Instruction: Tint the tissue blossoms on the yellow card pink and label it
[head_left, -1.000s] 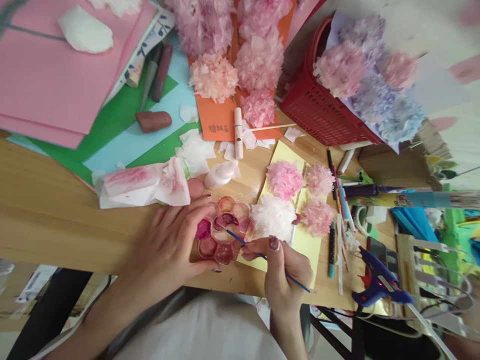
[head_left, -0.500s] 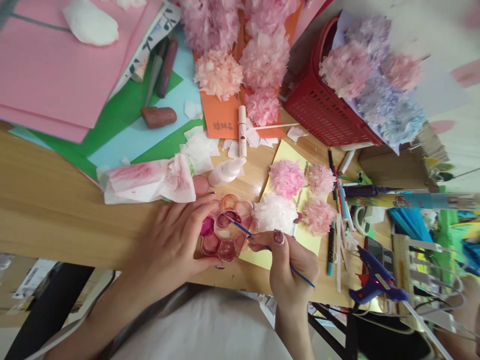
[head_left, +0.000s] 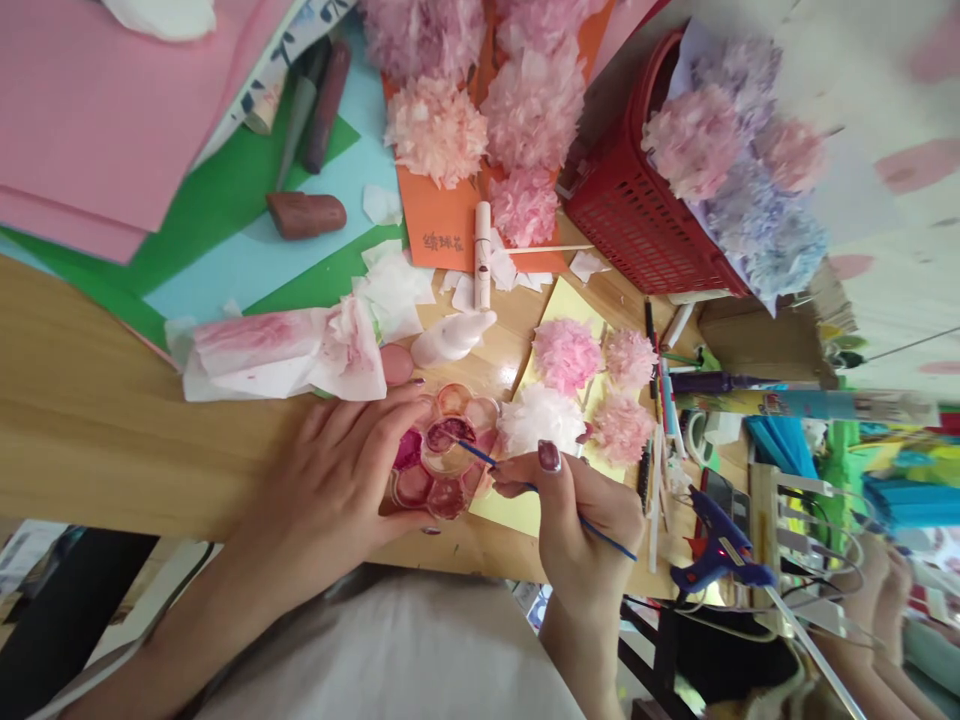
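Observation:
A clear flower-shaped paint palette (head_left: 444,452) with pink and red paint in its wells lies near the front edge of the wooden table (head_left: 90,420). My left hand (head_left: 341,480) grips its left side with curled fingers. My right hand (head_left: 577,525) pinches a thin blue paintbrush (head_left: 525,486), its tip dipped in a dark red well. A white tissue flower (head_left: 541,418) lies just right of the palette on a yellow sheet (head_left: 570,300), with three pink tissue flowers beside it.
Pink-stained tissue paper (head_left: 277,350) lies left of the palette, with a small white bottle (head_left: 450,338) behind. Stacked coloured paper fills the back left. A red basket (head_left: 637,210) holds tissue flowers. Pens and a blue glue gun (head_left: 716,560) lie to the right.
The brush tip has shifted slightly within the palette's wells. The view has drifted a little; both hands keep their hold.

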